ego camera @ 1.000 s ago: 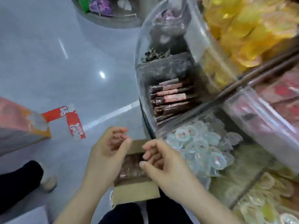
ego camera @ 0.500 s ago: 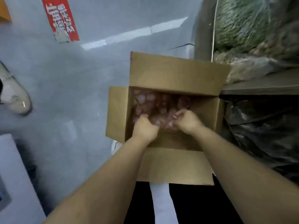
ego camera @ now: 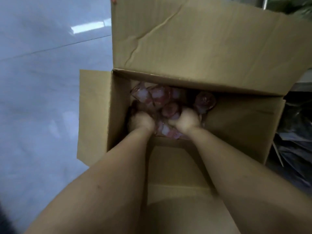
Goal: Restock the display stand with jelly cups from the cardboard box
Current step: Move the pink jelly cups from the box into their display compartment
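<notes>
Likely shop stockroom floor: open brown cardboard box (ego camera: 194, 39) of pink jelly cups (ego camera: 157, 97) on pale glossy tiled floor (ego camera: 42, 81).

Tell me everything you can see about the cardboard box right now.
The cardboard box is plain brown corrugated board, standing open on the grey floor. Its far flap is raised and creased; a side flap folds outward. Pinkish jelly cups lie loose at the bottom. The left hand and right hand both reach inside among them, blurred.
</notes>
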